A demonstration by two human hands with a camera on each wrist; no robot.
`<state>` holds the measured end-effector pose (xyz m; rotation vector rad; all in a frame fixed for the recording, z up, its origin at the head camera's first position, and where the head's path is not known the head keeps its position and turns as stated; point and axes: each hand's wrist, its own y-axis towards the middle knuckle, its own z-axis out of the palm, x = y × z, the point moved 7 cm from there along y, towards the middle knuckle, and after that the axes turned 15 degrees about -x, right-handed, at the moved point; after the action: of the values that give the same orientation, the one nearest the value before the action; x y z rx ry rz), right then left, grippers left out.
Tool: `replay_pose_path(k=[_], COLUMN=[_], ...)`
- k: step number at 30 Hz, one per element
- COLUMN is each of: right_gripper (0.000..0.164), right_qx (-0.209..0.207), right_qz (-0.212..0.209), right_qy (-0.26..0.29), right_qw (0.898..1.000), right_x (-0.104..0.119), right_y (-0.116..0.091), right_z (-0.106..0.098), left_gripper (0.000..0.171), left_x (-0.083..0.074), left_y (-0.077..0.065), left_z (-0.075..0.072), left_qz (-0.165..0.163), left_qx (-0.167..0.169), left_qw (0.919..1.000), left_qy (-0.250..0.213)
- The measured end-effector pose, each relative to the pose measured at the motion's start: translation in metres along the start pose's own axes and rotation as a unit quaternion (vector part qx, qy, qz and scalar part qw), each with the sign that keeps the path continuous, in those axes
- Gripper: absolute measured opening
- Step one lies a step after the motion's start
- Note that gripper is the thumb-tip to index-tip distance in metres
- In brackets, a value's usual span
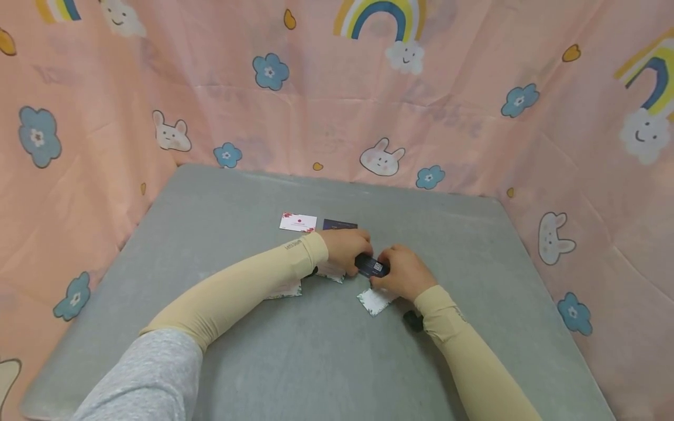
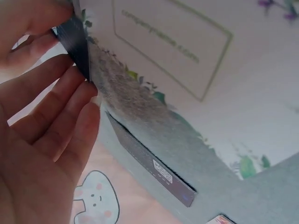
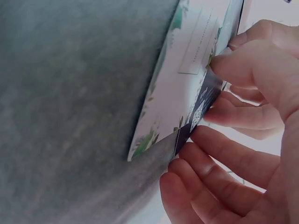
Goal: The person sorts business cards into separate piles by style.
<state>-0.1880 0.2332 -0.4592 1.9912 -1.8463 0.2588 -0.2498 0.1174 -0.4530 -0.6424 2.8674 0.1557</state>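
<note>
A dark business card (image 1: pixel 371 266) with a QR code is held between both hands above the grey table. My left hand (image 1: pixel 347 250) grips its left end, fingers bent over the edge. At the opposite end my right hand (image 1: pixel 406 271) pinches it between thumb and fingers. In the right wrist view the dark card (image 3: pixel 198 111) slants beside a white leaf-bordered card (image 3: pixel 163 95). Near the right hand in the head view lies that white card (image 1: pixel 374 302). A large white card (image 2: pixel 187 60) printed "companyname.com" fills much of the left wrist view.
Farther back lie a white card with red flowers (image 1: pixel 298 222) and another dark card (image 1: pixel 339 224). Two leaf-bordered cards, one white (image 1: pixel 286 290) and one beside it (image 1: pixel 333 273), are partly hidden by the left arm. A pink patterned curtain (image 1: pixel 316 105) surrounds the grey table (image 1: pixel 295 362).
</note>
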Motion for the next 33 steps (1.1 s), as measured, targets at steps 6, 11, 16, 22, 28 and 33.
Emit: replay_pose_path(k=[6, 11, 16, 22, 28, 33], right_gripper=[0.052, 0.059, 0.056, 0.059, 0.058, 0.057], right_qx=[-0.003, -0.007, -0.007, -0.015, -0.004, 0.006], right_qz=[-0.018, -0.03, -0.047, -0.061, -0.066, -0.062], right_qy=[-0.007, -0.02, -0.027, -0.027, -0.026, -0.019], right_qw=[1.0, 0.999, 0.998, 0.998, 0.997, 0.998], right_x=[0.01, 0.019, 0.03, 0.042, 0.05, 0.05], right_y=[0.013, 0.027, 0.046, 0.076, 0.094, 0.105], right_z=[0.006, 0.008, 0.01, 0.014, 0.03, 0.039], left_gripper=[0.039, 0.043, 0.049, 0.053, 0.049, 0.049], left_x=[0.013, 0.028, 0.046, 0.074, 0.096, 0.108], left_y=[-0.009, -0.016, -0.02, -0.027, -0.033, -0.036], left_z=[-0.006, -0.015, -0.024, -0.035, -0.032, -0.028], left_qz=[-0.02, -0.046, -0.074, -0.118, -0.147, -0.159], left_qx=[-0.032, -0.048, -0.051, -0.068, -0.072, -0.074], left_qw=[0.9989, 0.9975, 0.9958, 0.9906, 0.986, 0.9842], left_qy=[0.029, 0.023, 0.019, 0.017, 0.031, 0.028])
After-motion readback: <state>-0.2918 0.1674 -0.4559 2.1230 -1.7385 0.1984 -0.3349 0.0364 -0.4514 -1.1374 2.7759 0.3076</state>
